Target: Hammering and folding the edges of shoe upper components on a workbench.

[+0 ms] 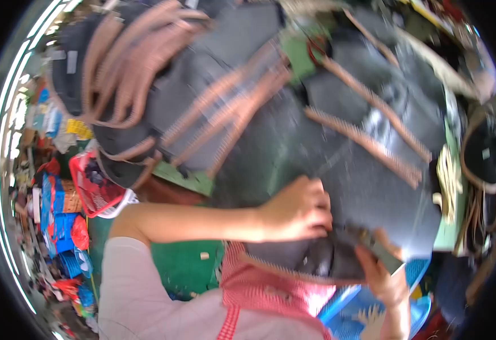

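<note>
A dark grey panel (285, 254) with a tan, toothed edge strip lies in front of me, against my checked apron. My left hand (300, 211) has its fingers curled together at the panel's upper edge. To the right, my right hand (383, 272) is wrapped round a flat, grey-green metal hand tool (379, 249), which is tilted and blurred; its exact kind does not show. The tool's upper end is beside the panel's right end.
Several tan toothed strips (367, 144) lie on the dark sheet-covered worktop (270, 141). Stacked dark panels with tan borders (126, 73) stand at the far left. A red basket (92, 184) is at left, a blue basket (353, 314) below right. Cream strips (447, 175) lie at right.
</note>
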### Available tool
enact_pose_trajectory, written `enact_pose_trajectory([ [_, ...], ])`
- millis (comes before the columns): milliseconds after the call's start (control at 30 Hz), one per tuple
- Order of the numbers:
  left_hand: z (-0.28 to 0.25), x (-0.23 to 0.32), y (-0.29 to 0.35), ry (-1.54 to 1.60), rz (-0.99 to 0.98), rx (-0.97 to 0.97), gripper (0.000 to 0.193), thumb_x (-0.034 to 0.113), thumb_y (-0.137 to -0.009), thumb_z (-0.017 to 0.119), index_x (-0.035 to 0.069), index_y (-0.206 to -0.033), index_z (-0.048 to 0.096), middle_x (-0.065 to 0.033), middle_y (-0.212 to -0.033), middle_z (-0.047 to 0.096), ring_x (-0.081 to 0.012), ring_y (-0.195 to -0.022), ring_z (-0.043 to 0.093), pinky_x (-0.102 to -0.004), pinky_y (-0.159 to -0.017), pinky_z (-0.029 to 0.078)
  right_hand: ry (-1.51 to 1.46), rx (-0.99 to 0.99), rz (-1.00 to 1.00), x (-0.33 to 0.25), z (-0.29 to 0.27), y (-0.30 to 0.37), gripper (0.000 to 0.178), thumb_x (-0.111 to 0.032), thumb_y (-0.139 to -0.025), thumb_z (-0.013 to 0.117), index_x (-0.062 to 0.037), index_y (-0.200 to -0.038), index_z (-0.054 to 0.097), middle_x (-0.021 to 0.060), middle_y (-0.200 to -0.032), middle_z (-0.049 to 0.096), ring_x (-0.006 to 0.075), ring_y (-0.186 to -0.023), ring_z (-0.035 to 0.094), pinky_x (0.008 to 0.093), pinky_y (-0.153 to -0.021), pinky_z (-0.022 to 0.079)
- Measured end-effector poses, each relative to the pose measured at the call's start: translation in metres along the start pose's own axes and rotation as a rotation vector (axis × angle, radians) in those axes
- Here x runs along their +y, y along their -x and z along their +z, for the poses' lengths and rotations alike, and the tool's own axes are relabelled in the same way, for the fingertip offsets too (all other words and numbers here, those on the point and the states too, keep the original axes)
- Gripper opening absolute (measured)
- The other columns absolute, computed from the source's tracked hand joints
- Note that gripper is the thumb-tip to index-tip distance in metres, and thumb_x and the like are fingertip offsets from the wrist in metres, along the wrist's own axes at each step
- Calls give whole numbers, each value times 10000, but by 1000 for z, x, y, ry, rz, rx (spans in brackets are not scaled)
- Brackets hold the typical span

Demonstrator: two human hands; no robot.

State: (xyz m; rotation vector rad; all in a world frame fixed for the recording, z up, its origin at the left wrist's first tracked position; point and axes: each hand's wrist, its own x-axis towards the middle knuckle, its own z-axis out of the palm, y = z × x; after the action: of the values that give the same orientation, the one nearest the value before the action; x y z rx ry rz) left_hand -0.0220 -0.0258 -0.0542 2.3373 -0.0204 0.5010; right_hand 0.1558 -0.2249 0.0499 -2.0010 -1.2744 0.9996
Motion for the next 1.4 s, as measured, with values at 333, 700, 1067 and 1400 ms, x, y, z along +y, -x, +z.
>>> enact_pose_trajectory([
  [333, -2, 6, -2, -244, 183, -68, 204, 192, -717, 785, 181, -917, 746, 15, -986, 650, -216, -991, 615, -393, -850, 478, 127, 61, -149, 1, 12, -7, 153, -55, -1014, 666, -4, -1124, 574, 186, -839, 671, 372, -681, 734, 412, -540, 516],
  [700, -20, -6, -1, -268, 243, -114, 211, 221, -707, 869, 222, -897, 777, 58, -955, 638, -195, -1016, 600, -414, -917, 446, 160, -111, 23, -14, 16, -19, 225, -43, -986, 697, -12, -1171, 572, 194, -957, 671, 373, -708, 686, 422, -620, 514],
  [1067, -31, -14, 6, -224, 162, -138, 261, 222, -671, 878, 213, -910, 775, 56, -966, 660, -223, -1032, 597, -418, -944, 443, 113, -228, -55, -8, 30, -24, 167, 1, -1016, 625, -10, -1179, 588, 153, -760, 578, 353, -651, 670, 433, -547, 481],
  [1400, -34, -1, 18, -224, -49, -44, 272, 254, -704, 872, 185, -948, 772, 37, -951, 659, -237, -1034, 605, -456, -948, 443, 192, -204, -138, -8, 38, -26, 115, -32, -1028, 638, 4, -1131, 603, 161, -787, 604, 347, -631, 652, 381, -555, 471],
])
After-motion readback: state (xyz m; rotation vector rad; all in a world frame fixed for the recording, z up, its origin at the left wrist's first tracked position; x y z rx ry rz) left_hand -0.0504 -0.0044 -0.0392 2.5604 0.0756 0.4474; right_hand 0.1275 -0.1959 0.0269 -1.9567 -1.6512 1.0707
